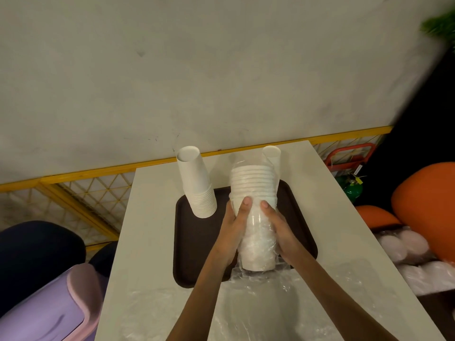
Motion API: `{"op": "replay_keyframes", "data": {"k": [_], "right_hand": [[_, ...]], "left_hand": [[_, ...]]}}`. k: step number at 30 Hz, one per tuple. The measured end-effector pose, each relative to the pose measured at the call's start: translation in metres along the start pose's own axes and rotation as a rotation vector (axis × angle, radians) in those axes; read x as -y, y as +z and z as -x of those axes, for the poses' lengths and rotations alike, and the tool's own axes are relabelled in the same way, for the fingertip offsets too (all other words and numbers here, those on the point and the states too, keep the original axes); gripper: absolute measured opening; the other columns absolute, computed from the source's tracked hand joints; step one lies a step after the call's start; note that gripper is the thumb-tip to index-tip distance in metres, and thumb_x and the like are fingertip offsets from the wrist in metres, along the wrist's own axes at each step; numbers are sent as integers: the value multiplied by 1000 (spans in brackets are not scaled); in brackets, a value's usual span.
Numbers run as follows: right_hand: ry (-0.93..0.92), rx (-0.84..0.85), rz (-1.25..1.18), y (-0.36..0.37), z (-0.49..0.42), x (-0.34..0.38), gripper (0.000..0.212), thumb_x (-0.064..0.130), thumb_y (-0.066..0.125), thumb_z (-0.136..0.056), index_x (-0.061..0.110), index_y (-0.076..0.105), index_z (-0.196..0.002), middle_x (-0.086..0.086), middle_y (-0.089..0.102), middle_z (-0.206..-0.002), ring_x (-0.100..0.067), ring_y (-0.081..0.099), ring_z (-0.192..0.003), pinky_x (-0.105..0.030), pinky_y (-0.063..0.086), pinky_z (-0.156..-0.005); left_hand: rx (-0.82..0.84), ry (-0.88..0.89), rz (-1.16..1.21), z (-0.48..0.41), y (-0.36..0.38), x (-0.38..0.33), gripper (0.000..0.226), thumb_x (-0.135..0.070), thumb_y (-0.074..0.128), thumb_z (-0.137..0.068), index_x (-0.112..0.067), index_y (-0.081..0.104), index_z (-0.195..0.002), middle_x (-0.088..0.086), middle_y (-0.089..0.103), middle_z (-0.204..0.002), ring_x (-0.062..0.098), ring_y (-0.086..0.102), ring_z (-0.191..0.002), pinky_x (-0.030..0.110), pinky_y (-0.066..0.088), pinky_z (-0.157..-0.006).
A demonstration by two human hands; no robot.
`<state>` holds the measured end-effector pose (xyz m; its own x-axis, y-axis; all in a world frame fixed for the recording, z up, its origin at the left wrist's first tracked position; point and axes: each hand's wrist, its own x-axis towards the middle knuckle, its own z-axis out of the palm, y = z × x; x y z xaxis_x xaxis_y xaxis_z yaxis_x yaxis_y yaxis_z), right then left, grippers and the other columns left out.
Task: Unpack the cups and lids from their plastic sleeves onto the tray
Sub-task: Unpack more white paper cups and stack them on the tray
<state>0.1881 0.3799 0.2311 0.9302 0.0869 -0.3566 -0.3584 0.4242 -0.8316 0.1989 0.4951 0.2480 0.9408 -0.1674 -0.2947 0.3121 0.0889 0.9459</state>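
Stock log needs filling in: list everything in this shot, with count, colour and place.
table: one, white, under the tray
tray: one, dark brown, on the table
bare cup stack: one, white, upside down on the tray's far left corner
sleeved cup stack: one, white in clear plastic, over the tray's middle
rear cup stack: one, white, behind the sleeved one; mostly hidden
loose plastic: clear, on the table's near end
fence: one, yellow mesh, behind the table
bin: one, purple and pink, lower left
round packs: several, white in plastic, right of the table; blurred
orange shapes: two, far right
left hand: grips the sleeved cup stack's left side
right hand: grips its right side
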Motion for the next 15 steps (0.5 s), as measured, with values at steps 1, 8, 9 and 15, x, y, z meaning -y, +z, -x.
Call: {"op": "replay_keyframes", "data": {"k": [1, 8, 9, 15], "right_hand": [[9, 20, -29, -3, 1, 1, 55, 48, 66, -79, 19, 53, -123, -10, 70, -106, -26, 69, -97, -43, 56, -81], [-26, 132, -224, -3, 2, 5, 100, 50, 88, -43, 9, 52, -126, -22, 65, -106, -34, 67, -88, -42, 57, -64], [-41, 135, -220, -3, 3, 4, 105, 51, 87, -45, 9, 47, -132, -24, 62, -111, -35, 65, -92, -44, 56, -67], [-97, 114, 7, 2, 10, -14, 96, 58, 79, -59, 17, 42, -137, -13, 63, -122, -29, 61, -112, -47, 52, -91]], "left_hand": [[38, -6, 28, 1, -3, 1, 65, -53, 54, -79, -26, 37, -136, 7, 58, -127, 21, 63, -110, 45, 53, -93], [268, -52, 238, 5, -17, 0, 58, -24, 63, -86, -7, 44, -137, 19, 57, -131, 33, 56, -121, 47, 49, -98], [265, -59, 248, 7, -15, -1, 62, -27, 67, -83, -7, 44, -137, 20, 57, -131, 34, 55, -121, 50, 48, -98], [71, -19, 217, 12, -7, -2, 57, -52, 57, -86, -16, 52, -130, 11, 68, -115, 25, 66, -105, 43, 55, -86]]}}
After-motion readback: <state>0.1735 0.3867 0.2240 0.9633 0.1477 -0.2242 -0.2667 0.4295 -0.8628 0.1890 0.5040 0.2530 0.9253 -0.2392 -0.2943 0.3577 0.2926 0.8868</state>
